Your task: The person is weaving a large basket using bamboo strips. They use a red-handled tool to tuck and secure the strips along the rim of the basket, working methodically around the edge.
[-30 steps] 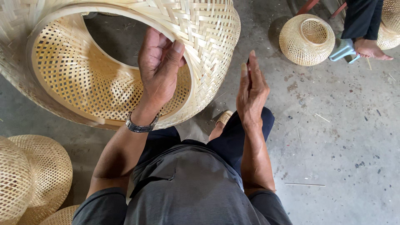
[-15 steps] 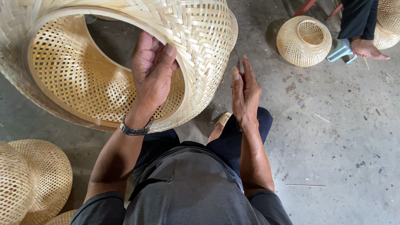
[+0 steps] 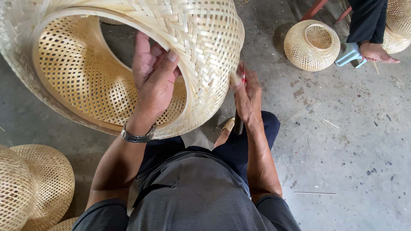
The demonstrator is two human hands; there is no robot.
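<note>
Since the earlier frames the right hand [image 3: 247,96] has come in from open air, where it hung flat and apart, and now presses against the outer wall of the large woven bamboo shade [image 3: 128,64]; a slim tool with a red tip and dark handle [image 3: 239,115] now shows in it. The left hand [image 3: 153,81] has stayed at the rim, and the shade has tipped a little further toward the person.

The left hand is closed on the near rim, fingers curled inside the opening and the thumb over the edge. The right hand is wrapped around the tool, fingers shut on its handle, knuckles touching the shade's right side.

The shade rests tilted over the person's lap, its mouth facing left and near, filling the far left of the view. It looks light for its bulk: thin woven strips, open lattice inside, closer plaiting outside. It is probably springy rather than rigid, and could dent or split if squeezed mid-wall. The banded rim seems the stiffest part and the soundest place to hold; the dry weave should give good friction.

A wristwatch [image 3: 138,137] sits on the left wrist. More woven shades [image 3: 38,184] lie near left; a smaller one [image 3: 311,45] stands far right, beside another person's foot [image 3: 376,52].
</note>
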